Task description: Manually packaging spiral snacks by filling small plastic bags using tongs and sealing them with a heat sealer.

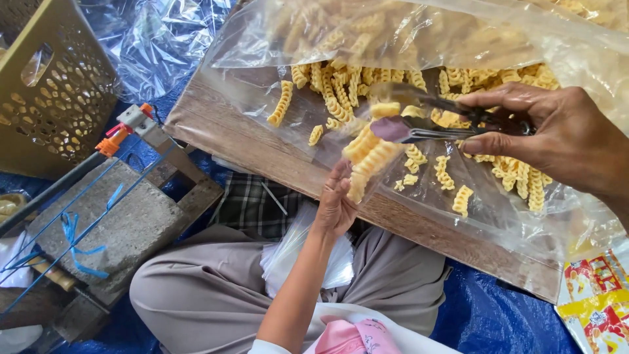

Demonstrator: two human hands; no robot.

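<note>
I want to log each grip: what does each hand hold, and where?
Right hand: metal tongs, by the handles. Left hand: small clear bag, at its lower end.

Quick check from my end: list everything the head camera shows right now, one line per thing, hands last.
spiral crackers: many, yellow, on clear sheet over board
small bag: one, clear, part-filled with crackers, centre
tongs: one, metal, over small bag
wooden board: one, brown, under crackers
big plastic bag: one, clear, top
empty bags: stack, clear, on lap
crate: one, tan, perforated, top left
concrete block: one, grey, left
tarp: one, blue, underneath
printed packet: one, red-yellow, bottom right
left hand: holds small bag
right hand: grips tongs
</note>
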